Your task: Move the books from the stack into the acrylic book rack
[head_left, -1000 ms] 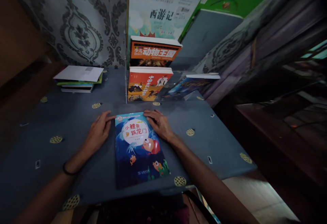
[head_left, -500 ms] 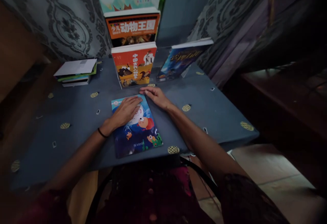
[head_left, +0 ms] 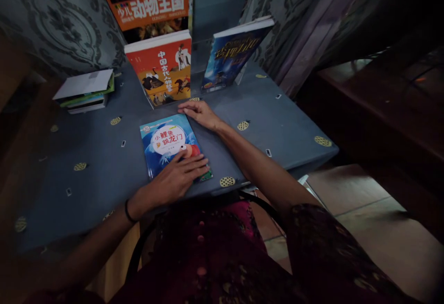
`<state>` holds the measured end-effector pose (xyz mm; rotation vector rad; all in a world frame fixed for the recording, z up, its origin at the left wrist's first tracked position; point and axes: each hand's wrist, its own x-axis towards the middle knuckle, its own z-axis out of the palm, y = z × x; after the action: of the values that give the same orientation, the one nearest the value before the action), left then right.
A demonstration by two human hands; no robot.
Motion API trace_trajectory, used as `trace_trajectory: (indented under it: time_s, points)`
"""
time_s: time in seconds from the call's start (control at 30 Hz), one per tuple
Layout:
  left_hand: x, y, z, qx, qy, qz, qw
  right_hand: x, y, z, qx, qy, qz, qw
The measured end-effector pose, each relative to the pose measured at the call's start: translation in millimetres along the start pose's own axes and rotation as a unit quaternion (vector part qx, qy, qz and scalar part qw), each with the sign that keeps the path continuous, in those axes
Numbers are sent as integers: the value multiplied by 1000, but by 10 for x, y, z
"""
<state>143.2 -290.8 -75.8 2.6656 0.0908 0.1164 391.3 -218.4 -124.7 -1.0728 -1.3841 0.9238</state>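
A blue picture book (head_left: 156, 156) with a red fish on its cover lies closed on the table in front of me. My left hand (head_left: 176, 176) rests flat over the lower part of that cover, its fingers stretched to the right and holding nothing. By the book's top right corner is my right hand (head_left: 201, 113), fingers extended and bent slightly, with the fingertips touching or very near the corner. Nothing shows in its grasp. Part of the book's lower edge is hidden under my left hand.
An orange-red book (head_left: 166, 70) stands upright behind, with an orange book (head_left: 152, 10) above it on a display rack. To the right, a dark blue book (head_left: 232, 56) leans on a stand. A book stack (head_left: 85, 89) lies left on the patterned blue tablecloth (head_left: 93, 139).
My left hand has slid down the cover from its upper part to its lower part, uncovering the title. My right hand stays near the top right corner. The view has shifted.
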Motion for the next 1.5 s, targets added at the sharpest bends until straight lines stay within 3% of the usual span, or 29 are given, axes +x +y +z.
trace_trajectory:
  time_s: [0.13,0.33,0.77,0.93,1.03,1.13,1.2,1.27,1.37,1.5]
  points:
    - [-88,162,81,-5,9,24,1000,13,24,-2,4,-1,0,1000]
    - [-96,118,116,20,24,40,999,-5,9,12,6,5,-4,1000]
    - [-124,128,91,55,-26,77,995,-13,4,26,-46,12,-26,999]
    - [-130,194,23,3,-60,67,996,-39,-16,43,-113,9,-45,993]
    - [-134,185,-49,-94,-9,42,995,-94,-69,77,-162,11,-50,985]
    - [-108,-75,-172,-188,136,-27,972,-170,-153,123,-238,5,-50,970]
    - [-77,-405,-267,-178,250,-79,949,-218,-210,157,-289,-7,-40,956]
    - [-48,-780,-340,-129,315,-141,930,-255,-256,195,-333,-20,-32,942]
    - [-25,-1217,-369,-61,310,-189,930,-300,-295,271,-404,-32,-36,914]
    - [-28,-1390,-300,24,279,-182,942,-384,-330,411,-508,-44,-41,859]
